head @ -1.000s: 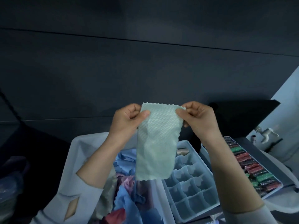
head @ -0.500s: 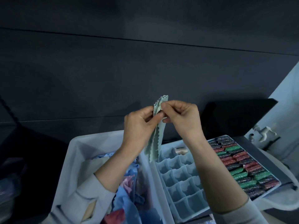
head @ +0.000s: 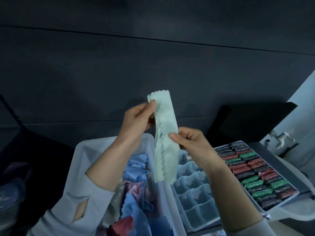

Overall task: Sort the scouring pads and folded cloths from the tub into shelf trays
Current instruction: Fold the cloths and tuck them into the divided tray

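A pale green cloth (head: 166, 133) with zigzag edges hangs as a narrow folded strip in front of me. My left hand (head: 136, 118) pinches its top edge. My right hand (head: 189, 142) pinches its right side about halfway down. Below stands the white tub (head: 81, 155), which holds several loose blue, pink and red cloths (head: 134, 198). To its right is a pale blue divided tray (head: 196, 195) with a small item in one far cell. Further right, a tray (head: 288, 201) is packed with red, green and dark scouring pads (head: 252, 172).
A dark panelled wall (head: 153, 57) fills the background. A black board (head: 252, 121) leans behind the pad tray. At the far right, a white tap-like fitting (head: 279, 137) sticks out of a light wall.
The cloth was spread wide between both hands, then folded in half lengthwise. My right hand has now slid down from the top corner to the strip's middle.
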A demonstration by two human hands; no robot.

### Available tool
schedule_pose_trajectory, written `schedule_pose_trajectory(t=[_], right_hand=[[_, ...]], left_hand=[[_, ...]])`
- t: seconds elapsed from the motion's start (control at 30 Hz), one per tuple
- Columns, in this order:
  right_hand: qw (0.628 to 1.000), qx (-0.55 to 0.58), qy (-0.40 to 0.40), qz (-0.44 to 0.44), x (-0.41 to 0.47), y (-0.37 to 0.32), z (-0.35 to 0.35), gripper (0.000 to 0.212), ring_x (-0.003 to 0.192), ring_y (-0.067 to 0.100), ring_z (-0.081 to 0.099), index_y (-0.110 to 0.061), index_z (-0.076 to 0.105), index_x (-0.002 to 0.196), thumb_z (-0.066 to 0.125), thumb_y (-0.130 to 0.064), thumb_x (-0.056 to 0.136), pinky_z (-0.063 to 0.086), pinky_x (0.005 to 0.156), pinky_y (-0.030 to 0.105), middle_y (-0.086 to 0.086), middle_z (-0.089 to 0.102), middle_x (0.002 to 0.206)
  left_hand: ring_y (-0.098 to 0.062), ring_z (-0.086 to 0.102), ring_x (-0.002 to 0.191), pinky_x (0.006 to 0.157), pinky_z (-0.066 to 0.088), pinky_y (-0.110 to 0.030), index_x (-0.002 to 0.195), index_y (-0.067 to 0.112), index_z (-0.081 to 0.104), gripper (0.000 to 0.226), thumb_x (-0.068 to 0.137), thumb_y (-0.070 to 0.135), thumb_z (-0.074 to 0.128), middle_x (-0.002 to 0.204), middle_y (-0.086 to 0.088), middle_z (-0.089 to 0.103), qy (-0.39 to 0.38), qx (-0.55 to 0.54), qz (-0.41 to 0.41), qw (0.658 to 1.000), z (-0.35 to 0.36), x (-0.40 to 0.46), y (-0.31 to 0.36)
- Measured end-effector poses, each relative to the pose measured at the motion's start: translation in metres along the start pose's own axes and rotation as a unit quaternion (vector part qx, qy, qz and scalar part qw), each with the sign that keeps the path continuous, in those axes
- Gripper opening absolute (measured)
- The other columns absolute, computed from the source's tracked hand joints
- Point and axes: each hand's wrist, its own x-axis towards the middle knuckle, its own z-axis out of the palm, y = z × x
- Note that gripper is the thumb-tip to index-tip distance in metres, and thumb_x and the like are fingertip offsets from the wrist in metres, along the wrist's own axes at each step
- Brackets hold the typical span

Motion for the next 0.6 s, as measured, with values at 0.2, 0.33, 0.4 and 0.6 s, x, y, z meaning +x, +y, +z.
schedule_pose_trajectory(t=[0.2, 0.33, 0.4, 0.6], right_hand=[[0.995, 0.029, 0.035, 0.085, -0.008, 0.02, 0.0, 0.023, 0.082, 0.025, 0.071, 0.001, 0.07, 0.104, 0.067, -0.017, 0.091, 0.055, 0.066, 0.026, 0.02, 0.073, 0.098], [0.997, 0.022, 0.027, 0.062, -0.008, 0.019, -0.002, 0.021, 0.087, 0.025, 0.072, -0.009, 0.071, 0.111, 0.062, -0.004, 0.092, 0.055, 0.07, 0.03, 0.017, 0.073, 0.1], [0.999, 0.007, 0.036, 0.001, -0.006, 0.01, -0.003, 0.021, 0.077, 0.017, 0.071, -0.006, 0.074, 0.103, 0.059, 0.004, 0.092, 0.054, 0.064, 0.023, 0.01, 0.075, 0.09], [0.988, -0.064, 0.049, -0.13, 0.0, -0.013, -0.007, 0.041, 0.073, 0.006, 0.06, -0.007, 0.072, 0.069, 0.046, 0.022, 0.084, 0.045, 0.07, 0.015, -0.005, 0.069, 0.079]], left_hand=[[-0.02, 0.072, 0.091, 0.082, 0.058, -0.029, 0.106, 0.008, 0.071, 0.019, 0.088, 0.014, 0.07, 0.102, -0.01, 0.075, -0.118, 0.1, -0.15, 0.977, -0.01, -0.018, -0.065], [-0.017, 0.069, 0.082, 0.074, 0.058, -0.03, 0.099, 0.013, 0.071, 0.014, 0.087, 0.005, 0.07, 0.097, -0.007, 0.073, -0.066, 0.07, -0.114, 0.989, -0.005, -0.016, -0.069], [-0.02, 0.064, 0.08, 0.078, 0.055, -0.037, 0.09, 0.015, 0.073, 0.019, 0.083, -0.002, 0.07, 0.093, -0.01, 0.069, -0.043, 0.075, -0.045, 0.995, -0.001, -0.014, -0.063], [-0.001, 0.058, 0.076, 0.071, 0.044, -0.017, 0.057, 0.029, 0.072, 0.064, 0.074, -0.028, 0.05, 0.08, 0.017, 0.062, -0.05, 0.107, 0.15, 0.982, 0.004, -0.004, -0.043]])
